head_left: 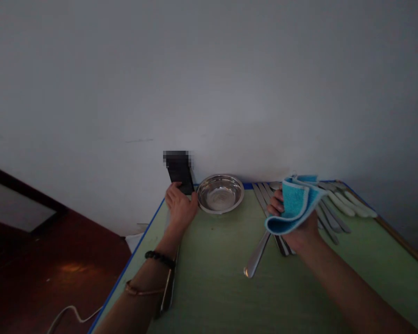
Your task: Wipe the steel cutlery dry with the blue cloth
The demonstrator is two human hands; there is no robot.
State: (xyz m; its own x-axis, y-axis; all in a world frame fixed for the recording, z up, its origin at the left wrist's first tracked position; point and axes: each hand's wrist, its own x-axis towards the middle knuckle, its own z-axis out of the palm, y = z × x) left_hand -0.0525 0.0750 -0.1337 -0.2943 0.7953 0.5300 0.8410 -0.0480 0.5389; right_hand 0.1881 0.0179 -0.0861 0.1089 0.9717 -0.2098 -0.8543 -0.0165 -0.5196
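My left hand [179, 207] reaches to the far left corner of the green table [216, 278], fingers curled around the lower edge of a black phone [179, 172] propped against the wall. My right hand [297, 227] grips a folded blue cloth [294, 204] and what looks like the handle of a metal utensil [256, 257] whose end hangs down over the table. A shiny steel bowl [220, 192] stands empty between the two hands, by the wall.
Several pieces of steel cutlery [334, 204] lie in a row at the table's far right, behind the cloth. Another metal utensil [167, 292] lies under my left forearm. The table has a blue edge; dark wooden floor [55, 269] and a white cable [69, 313] lie left.
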